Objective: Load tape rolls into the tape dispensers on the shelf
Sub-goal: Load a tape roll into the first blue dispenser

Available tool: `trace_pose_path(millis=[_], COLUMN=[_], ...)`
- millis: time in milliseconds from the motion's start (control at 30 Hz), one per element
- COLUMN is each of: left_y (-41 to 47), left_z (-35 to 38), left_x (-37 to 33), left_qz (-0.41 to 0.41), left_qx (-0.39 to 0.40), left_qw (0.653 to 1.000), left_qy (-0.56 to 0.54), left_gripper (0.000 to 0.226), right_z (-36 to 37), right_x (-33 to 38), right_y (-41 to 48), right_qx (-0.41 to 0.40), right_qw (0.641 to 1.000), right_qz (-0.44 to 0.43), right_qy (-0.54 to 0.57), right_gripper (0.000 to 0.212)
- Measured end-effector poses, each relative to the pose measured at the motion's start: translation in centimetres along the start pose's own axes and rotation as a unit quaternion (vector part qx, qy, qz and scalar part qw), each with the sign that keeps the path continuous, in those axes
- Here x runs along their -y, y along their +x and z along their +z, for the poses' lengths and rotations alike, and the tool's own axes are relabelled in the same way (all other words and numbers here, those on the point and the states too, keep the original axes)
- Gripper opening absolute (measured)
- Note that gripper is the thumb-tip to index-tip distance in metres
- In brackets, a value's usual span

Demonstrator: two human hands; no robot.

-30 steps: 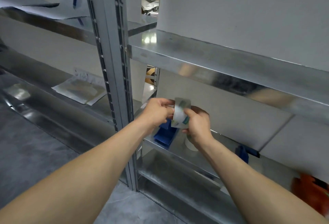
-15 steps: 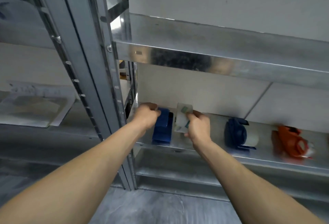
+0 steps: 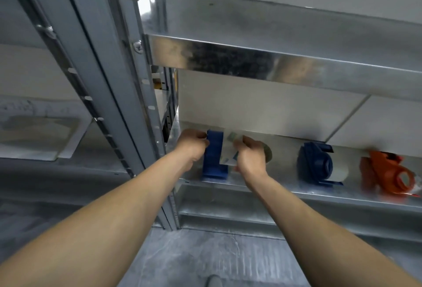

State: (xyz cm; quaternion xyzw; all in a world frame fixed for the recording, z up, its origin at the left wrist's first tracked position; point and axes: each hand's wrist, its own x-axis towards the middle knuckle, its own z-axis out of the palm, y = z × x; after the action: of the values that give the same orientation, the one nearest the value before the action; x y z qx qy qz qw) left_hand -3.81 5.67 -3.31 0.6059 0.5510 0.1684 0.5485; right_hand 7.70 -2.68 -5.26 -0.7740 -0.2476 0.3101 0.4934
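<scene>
A blue tape dispenser (image 3: 214,156) stands upright at the left end of the metal shelf (image 3: 274,186). My left hand (image 3: 193,147) grips its left side near the top. My right hand (image 3: 250,156) holds a clear tape roll with a green-and-white label (image 3: 229,149) right against the dispenser's right side. Behind my right hand a second tape roll (image 3: 268,155) lies on the shelf, mostly hidden. Further right stand a blue dispenser with a roll in it (image 3: 319,165) and an orange dispenser (image 3: 388,177).
A grey slotted upright post (image 3: 127,95) runs just left of my left hand. The upper shelf's metal lip (image 3: 274,65) overhangs the work area. A flat white packet (image 3: 38,136) lies on the neighbouring shelf to the left. Grey floor lies below.
The view swung right and down onto the shelf. My left hand left the roll and took hold of the blue dispenser. My right hand brought the roll down beside it.
</scene>
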Motion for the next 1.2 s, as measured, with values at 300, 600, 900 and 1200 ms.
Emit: trace_pose_path(millis=[300, 600, 900, 1200], left_y=[-0.1, -0.6, 0.0, 0.1], left_z=[0.1, -0.2, 0.6, 1.0], left_x=[-0.3, -0.7, -0.7, 1.7], left_qz=[0.024, 0.007, -0.001, -0.007], left_qx=[0.032, 0.048, 0.016, 0.017], left_qw=[0.999, 0.998, 1.0, 0.999], left_qy=[0.017, -0.05, -0.011, 0.042], left_gripper=[0.037, 0.022, 0.026, 0.016], right_z=[1.7, 2.1, 1.1, 0.7], right_x=[0.2, 0.0, -0.3, -1.7], right_y=[0.3, 0.1, 0.3, 0.2], right_qx=[0.034, 0.079, 0.125, 0.126], right_qw=[0.999, 0.997, 0.991, 0.99], right_qz=[-0.018, -0.016, -0.007, 0.041], right_qy=[0.0, -0.009, -0.049, -0.052], right_gripper=[0.022, 0.022, 0.028, 0.03])
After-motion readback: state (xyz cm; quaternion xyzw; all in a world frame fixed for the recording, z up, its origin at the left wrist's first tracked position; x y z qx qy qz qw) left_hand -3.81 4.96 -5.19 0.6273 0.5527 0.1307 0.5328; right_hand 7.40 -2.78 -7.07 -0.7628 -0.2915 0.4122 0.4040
